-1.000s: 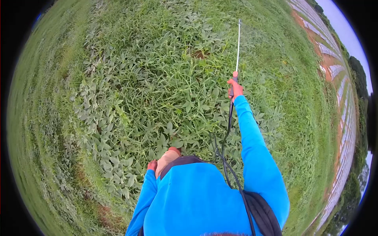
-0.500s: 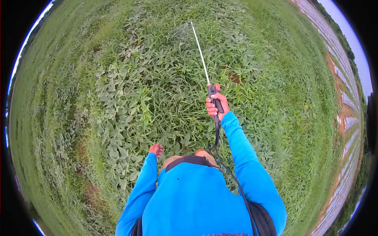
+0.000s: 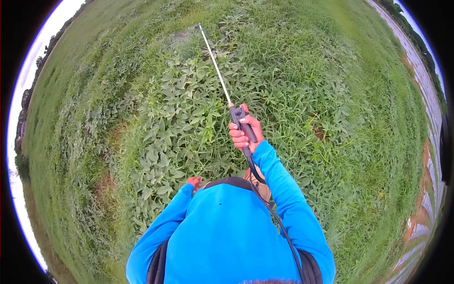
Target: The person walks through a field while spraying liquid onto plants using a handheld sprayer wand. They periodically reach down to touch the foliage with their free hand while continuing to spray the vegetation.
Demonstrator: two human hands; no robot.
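Observation:
My right hand [image 3: 246, 134] is wrapped round the black handle of a spray wand [image 3: 216, 66]. The wand's thin pale tube points up and to the left, its nozzle over the leafy plants, with a faint mist beside the tip. A black hose [image 3: 272, 208] runs from the handle down past my right side. Near my waist on the left, my left hand [image 3: 194, 181] hangs low above the leaves, partly hidden by my body; whether its fingers are apart or closed does not show clearly.
Broad-leaved plants [image 3: 156, 163] and tall grass [image 3: 288, 104] cover the ground around me. Small patches of brown soil [image 3: 319, 133] show through. Rows with pale plastic covering [image 3: 428, 189] run along the far right. Dark straps cross my blue shirt [image 3: 222, 232].
The wand has swung from the right across to the left, with my right hand still round its handle. The field has shifted rightward in view, and my left hand stays low.

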